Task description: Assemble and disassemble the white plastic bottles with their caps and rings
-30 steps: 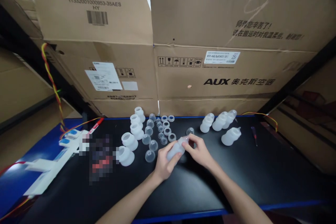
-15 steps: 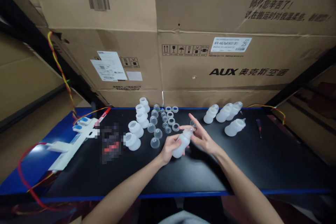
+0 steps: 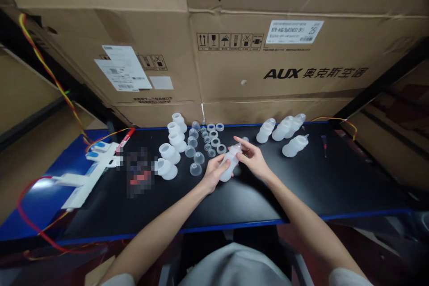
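My left hand [image 3: 212, 172] is wrapped round the body of a translucent white bottle [image 3: 229, 164], held tilted over the black table [image 3: 335, 187]. My right hand [image 3: 254, 157] touches the bottle's top, with thumb and fingers pinched at its cap and one finger stretched out above it. To the left of my hands lie several open bottle bodies [image 3: 169, 152], small clear domed caps [image 3: 195, 169] and white rings [image 3: 215, 134]. To the right lie several closed bottles [image 3: 294, 145] on their sides.
Large cardboard boxes [image 3: 275, 49] wall off the back of the table. A white and blue tool [image 3: 90, 170] with red and yellow wires [image 3: 50, 71] lies at the left. A small screwdriver [image 3: 323, 144] lies at the right. A blurred patch [image 3: 139, 172] hides something left of the parts.
The camera has tilted down and my arms now reach further into view. The bottle stays in my left hand, while my right hand's fingers have closed back onto its top.
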`<state>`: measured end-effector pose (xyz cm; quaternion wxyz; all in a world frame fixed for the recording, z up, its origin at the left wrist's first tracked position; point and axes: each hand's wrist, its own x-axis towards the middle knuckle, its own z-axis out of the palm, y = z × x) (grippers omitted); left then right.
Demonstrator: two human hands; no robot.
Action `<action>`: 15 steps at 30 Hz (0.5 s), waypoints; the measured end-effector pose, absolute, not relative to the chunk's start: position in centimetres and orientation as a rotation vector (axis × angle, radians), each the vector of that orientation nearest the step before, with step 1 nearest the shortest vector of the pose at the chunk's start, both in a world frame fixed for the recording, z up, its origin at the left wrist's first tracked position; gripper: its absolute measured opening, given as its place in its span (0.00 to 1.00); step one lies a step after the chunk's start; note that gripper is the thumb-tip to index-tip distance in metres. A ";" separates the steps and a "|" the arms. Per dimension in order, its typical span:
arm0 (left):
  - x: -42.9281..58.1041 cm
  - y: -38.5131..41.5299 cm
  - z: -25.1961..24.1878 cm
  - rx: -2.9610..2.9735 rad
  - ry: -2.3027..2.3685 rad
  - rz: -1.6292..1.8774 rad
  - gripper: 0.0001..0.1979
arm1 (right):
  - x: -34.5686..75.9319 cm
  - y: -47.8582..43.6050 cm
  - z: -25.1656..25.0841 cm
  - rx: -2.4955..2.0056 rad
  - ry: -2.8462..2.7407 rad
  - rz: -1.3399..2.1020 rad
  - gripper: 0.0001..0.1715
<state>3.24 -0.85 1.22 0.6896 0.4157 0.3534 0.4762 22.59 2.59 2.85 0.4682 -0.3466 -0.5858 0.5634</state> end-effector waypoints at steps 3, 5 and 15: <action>3.2 -0.7 1.3 0.876 0.793 1.115 0.37 | 22.7 2.4 3.3 -0.777 -1.441 1.391 0.43; 2.9 -0.6 1.3 0.850 0.754 1.093 0.36 | 22.9 2.5 3.4 -0.774 -1.442 1.366 0.45; 2.1 -0.9 1.3 1.013 0.698 0.957 0.36 | 23.3 2.4 4.0 -0.627 -1.511 1.469 0.47</action>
